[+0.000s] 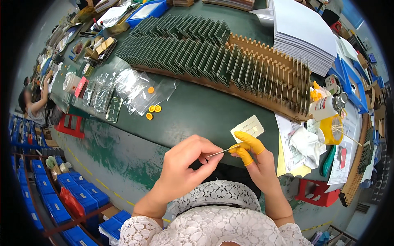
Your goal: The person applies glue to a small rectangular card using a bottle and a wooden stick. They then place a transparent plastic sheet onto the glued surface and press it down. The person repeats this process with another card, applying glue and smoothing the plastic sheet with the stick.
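Observation:
Between both hands is a thin flat plate, seen almost edge-on, so its face is hidden. The fingers and thumb of my left hand pinch one end. My right hand, with yellow finger cots on thumb and fingers, grips the other end. Just beyond the right fingertips a cream-coloured card-like plate lies on the green table. Farther back, a brown slotted rack holds rows of upright dark green panels.
Loose yellow finger cots lie by clear plastic bags on the left. At right stand a white bottle, a roll of yellow tape, a crumpled white cloth and a tall paper stack. A person sits at far left.

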A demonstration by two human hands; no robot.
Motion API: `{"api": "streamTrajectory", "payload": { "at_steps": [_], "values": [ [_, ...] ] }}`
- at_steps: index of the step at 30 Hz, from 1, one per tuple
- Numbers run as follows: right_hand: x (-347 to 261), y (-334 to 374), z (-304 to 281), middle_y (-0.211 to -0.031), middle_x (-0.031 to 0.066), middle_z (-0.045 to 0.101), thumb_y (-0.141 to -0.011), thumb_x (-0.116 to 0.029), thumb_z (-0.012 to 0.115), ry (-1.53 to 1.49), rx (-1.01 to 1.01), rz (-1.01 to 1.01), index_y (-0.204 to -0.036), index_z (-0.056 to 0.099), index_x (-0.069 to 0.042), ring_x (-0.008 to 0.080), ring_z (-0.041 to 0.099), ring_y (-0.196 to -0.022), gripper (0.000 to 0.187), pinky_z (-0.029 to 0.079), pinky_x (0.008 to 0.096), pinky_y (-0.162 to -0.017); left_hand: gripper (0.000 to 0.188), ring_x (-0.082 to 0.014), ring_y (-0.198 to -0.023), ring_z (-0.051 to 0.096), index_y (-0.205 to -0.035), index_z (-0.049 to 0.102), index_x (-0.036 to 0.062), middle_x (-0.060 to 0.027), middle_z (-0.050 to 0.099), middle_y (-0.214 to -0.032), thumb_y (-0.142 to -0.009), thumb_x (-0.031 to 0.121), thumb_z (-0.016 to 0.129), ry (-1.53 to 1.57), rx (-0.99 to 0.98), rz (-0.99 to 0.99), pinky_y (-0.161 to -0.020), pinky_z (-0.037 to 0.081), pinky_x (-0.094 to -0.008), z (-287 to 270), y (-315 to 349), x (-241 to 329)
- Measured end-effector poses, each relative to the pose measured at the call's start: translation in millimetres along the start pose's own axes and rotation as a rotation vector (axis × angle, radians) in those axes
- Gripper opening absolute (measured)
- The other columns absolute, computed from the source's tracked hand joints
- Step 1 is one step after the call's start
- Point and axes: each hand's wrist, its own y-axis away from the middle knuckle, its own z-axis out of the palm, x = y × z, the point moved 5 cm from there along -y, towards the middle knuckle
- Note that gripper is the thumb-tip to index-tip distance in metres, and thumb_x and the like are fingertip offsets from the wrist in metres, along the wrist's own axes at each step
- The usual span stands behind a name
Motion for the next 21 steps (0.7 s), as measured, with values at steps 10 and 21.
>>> {"api": "streamTrajectory", "payload": {
  "at_steps": [10, 21],
  "values": [
    [-4.9, -4.3, 2.8, -0.109, 0.0126, 0.072, -0.094, 0.005, 0.061, 0.085, -0.022, -0.015, -0.132, 0.062, -0.004, 0.0212, 0.071, -0.099, 0.039, 0.054, 0.0321, -0.09, 0.016, -0.0169, -0.071, 0.064, -0.095, 0.068, 0.0001, -0.0086, 0.068, -0.085, -0.082, -0.006, 0.075, -0.099, 0.006, 0.105, -0.06, 0.053, -0.0269, 0.3, 4.1, 6.5],
    [6.0, 2.7, 10.9, -0.101, 0.0127, 0.074, -0.099, -0.005, 0.063, -0.187, -0.083, 0.126, -0.124, 0.062, 0.004, 0.0163, 0.072, -0.087, 0.026, 0.058, 0.0294, -0.08, 0.014, -0.0064, -0.065, 0.062, -0.099, 0.064, -0.0026, -0.005, 0.066, -0.086, -0.089, 0.0, 0.074, 0.272, 0.042, -0.327, -0.058, 0.05, -0.0213, -5.1, 15.8, -24.5]
  ]
}}
